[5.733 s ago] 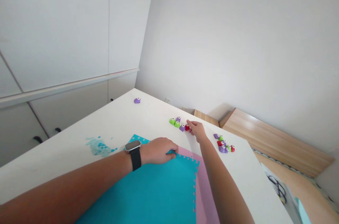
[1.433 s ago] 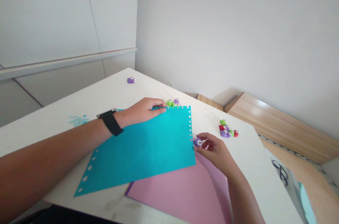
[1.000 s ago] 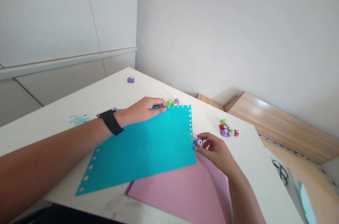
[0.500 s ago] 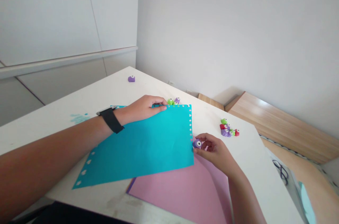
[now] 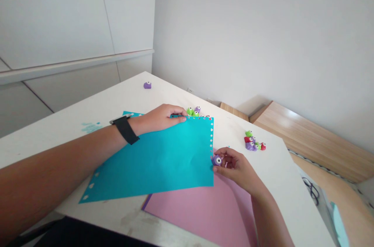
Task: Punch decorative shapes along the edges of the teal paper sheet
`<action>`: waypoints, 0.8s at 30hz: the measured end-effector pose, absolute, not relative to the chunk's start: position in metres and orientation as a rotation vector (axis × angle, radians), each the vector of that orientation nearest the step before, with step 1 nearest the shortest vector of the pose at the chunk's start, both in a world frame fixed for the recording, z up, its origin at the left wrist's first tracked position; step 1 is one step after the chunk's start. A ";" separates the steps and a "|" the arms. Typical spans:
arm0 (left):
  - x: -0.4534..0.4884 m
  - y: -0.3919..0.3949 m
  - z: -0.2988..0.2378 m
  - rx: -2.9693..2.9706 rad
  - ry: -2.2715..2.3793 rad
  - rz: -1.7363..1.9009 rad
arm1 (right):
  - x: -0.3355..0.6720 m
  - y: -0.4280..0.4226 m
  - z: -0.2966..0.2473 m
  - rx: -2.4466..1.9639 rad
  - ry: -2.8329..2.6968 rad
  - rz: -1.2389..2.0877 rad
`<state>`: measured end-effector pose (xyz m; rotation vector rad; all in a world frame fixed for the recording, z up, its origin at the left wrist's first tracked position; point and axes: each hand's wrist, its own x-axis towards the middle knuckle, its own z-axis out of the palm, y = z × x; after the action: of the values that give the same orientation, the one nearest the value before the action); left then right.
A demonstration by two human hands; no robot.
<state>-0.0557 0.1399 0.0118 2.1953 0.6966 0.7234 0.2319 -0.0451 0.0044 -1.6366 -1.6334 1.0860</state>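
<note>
A blue sheet of paper [image 5: 163,161] is held up off the table, with small shapes punched along its left, top and right edges. My left hand [image 5: 166,117] pinches its far edge between thumb and fingers. In my right hand [image 5: 233,163] is a small purple craft punch [image 5: 216,160] with a star mark on its white top. That punch sits at the sheet's right edge, just below the row of cut shapes. Beneath the blue sheet lies pink paper [image 5: 198,216], partly covered.
Several green and purple punches [image 5: 195,113] stand behind the sheet. Another cluster of punches [image 5: 253,143] is at the right, and one purple punch [image 5: 147,85] at the far corner. Blue paper bits [image 5: 91,127] lie at left. A wooden cabinet [image 5: 315,142] stands beyond the table.
The blue sheet's near right corner has dipped slightly, and more punches show behind its far edge. Both hands keep their hold, and the view has shifted a little.
</note>
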 end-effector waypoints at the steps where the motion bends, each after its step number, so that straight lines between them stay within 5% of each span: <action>1: -0.055 0.140 0.012 2.192 0.702 0.716 | 0.231 -0.045 0.004 -1.608 -1.613 1.120; 24: -0.054 0.145 0.008 2.116 0.703 0.695 | 0.224 -0.040 0.003 -1.381 -1.093 1.579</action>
<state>-0.0539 0.1455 0.0077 2.1156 0.7026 0.6949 0.2237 -0.0403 0.0030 -1.3808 -1.0934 1.5792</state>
